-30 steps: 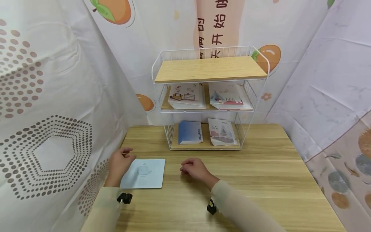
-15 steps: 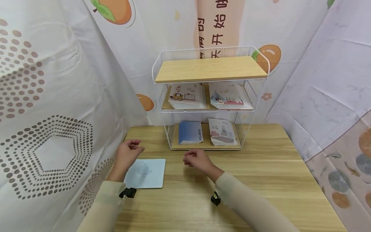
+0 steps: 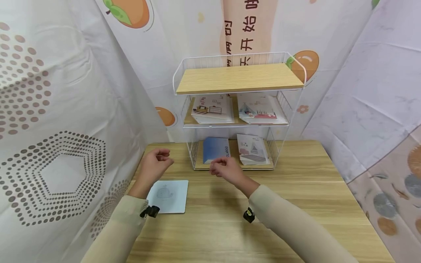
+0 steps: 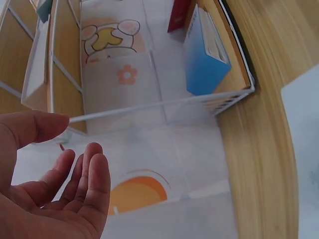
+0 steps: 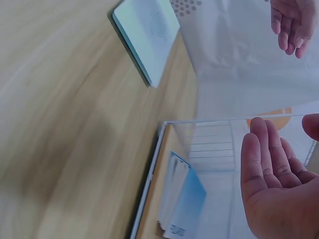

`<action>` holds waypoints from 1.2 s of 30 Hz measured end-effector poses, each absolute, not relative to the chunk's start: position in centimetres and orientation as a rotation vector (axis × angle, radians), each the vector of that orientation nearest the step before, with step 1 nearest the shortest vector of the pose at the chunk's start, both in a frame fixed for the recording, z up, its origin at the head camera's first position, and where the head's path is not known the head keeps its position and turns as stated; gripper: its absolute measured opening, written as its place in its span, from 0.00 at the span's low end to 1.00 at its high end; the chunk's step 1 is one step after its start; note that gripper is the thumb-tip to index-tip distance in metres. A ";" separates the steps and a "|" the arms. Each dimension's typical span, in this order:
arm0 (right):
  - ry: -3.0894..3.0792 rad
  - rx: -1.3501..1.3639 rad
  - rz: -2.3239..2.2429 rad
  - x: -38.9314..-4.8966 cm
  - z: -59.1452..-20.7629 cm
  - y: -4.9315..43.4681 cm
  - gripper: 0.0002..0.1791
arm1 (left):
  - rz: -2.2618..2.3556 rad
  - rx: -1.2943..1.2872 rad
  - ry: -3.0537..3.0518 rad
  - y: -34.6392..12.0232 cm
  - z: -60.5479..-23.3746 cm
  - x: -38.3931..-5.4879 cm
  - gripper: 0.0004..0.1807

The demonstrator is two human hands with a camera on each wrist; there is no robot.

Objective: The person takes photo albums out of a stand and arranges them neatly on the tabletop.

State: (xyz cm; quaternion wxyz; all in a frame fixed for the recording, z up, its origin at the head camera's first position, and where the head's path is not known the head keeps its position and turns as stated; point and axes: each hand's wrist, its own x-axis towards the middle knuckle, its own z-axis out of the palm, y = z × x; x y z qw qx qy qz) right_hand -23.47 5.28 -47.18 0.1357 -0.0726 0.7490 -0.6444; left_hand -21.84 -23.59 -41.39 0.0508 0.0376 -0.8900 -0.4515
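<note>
My left hand (image 3: 154, 167) hovers over the table, left of the wire rack (image 3: 194, 168), with nothing between thumb and loosely bent fingers. Beneath and beside its wrist lies a pale blue notebook (image 3: 171, 199) with a whale drawing. My right hand (image 3: 228, 171) hangs in front of the lower shelf and holds nothing; it covers part of the view of a blue book (image 3: 213, 149). Beside that book is a white illustrated booklet (image 3: 252, 149). In the right wrist view the right hand's fingers (image 5: 271, 154) extend, apart from the thumb.
The middle shelf carries two stacks of booklets (image 3: 212, 107), left and right. Above is a wooden top board (image 3: 240, 77) with a white wire rail. Patterned white cloth (image 3: 82, 91) hangs at the back and both sides of the wooden table (image 3: 302, 204).
Both hands have moved forward, toward the rack, and slightly right. The right hand now overlaps the blue book in view. The notebook and the shelved books have stayed in place.
</note>
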 end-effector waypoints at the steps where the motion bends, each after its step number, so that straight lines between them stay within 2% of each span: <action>1: 2.176 -0.218 -1.868 -23.5 -46.8 5.4 0.15 | -1.386 0.113 -2.712 -23.3 -41.2 -21.9 0.21; 11: 2.208 -0.239 -1.885 -24.1 -44.0 6.3 0.12 | -1.458 0.017 -2.732 -21.5 -39.6 -22.5 0.23; 20: 2.236 -0.219 -1.885 -24.8 -42.5 6.9 0.15 | -1.847 -0.048 -2.613 -19.4 -38.2 -23.6 0.25; 28: 2.220 -0.153 -1.947 -25.5 -41.1 7.2 0.20 | -1.962 0.006 -2.595 -17.9 -36.5 -24.9 0.26; 36: 2.156 -0.077 -2.058 -26.4 -39.3 7.4 0.18 | -2.138 -0.009 -2.489 -17.0 -34.8 -26.2 0.31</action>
